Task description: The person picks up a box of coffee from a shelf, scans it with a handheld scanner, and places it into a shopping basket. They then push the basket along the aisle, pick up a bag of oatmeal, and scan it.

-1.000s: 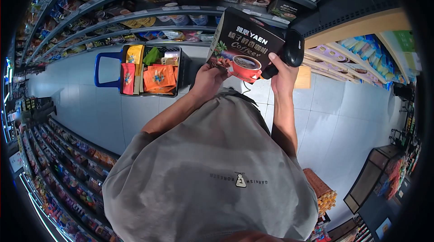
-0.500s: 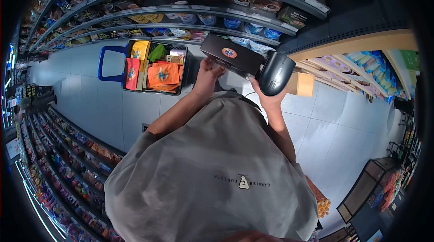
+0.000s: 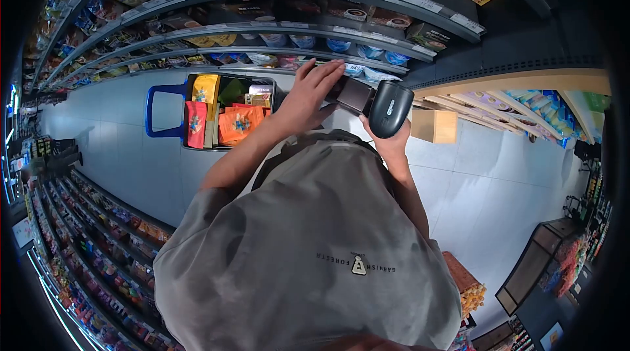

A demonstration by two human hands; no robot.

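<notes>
Head view: one dark box (image 3: 355,96) looks light, stiff and crushable—best held by opposite sides. The left hand (image 3: 308,96) spreads wide at its end, grip unclear; the right hand (image 3: 394,144) wraps one scanner (image 3: 388,113) beside it—one basket (image 3: 151,111) lies leftward.

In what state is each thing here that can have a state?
Black cardboard box: held by the left hand, narrow face showing.
Black plastic barcode scanner: gripped in the right hand.
Black plastic shopping basket: open-topped, holding orange packets.
Blue plastic basket handle: swung outward.
</notes>
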